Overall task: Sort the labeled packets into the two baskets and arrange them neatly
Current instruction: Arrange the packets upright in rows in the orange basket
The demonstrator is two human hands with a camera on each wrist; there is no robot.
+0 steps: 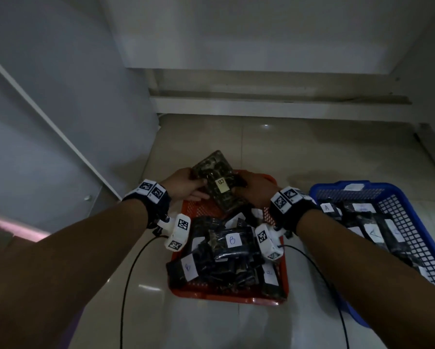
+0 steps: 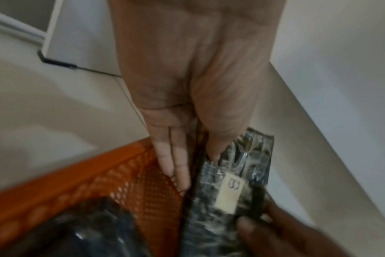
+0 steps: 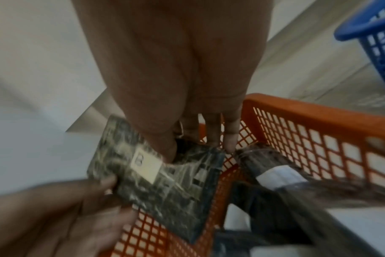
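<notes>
A dark packet [image 1: 217, 181] [image 2: 226, 191] [image 3: 165, 175] with a pale label marked B hangs tilted over the far end of the orange basket [image 1: 279, 297] [image 2: 77, 182] [image 3: 319, 125]. My left hand [image 1: 186, 186] [image 2: 187, 156] pinches its left edge, thumb on top and fingers below. My right hand [image 1: 253, 187] [image 3: 187, 139] grips its right edge the same way. The orange basket holds several dark packets [image 1: 232, 250] labeled B in a loose heap. At the right, the blue basket [image 1: 413, 220] [image 3: 367, 31] holds packets [image 1: 372, 231] labeled A.
Both baskets sit on a glossy beige tiled floor [image 1: 299, 152]. A grey wall panel [image 1: 47, 122] rises at the left and a white step or ledge [image 1: 274, 96] runs across the back. Black cables [image 1: 125, 285] trail from my wrist cameras.
</notes>
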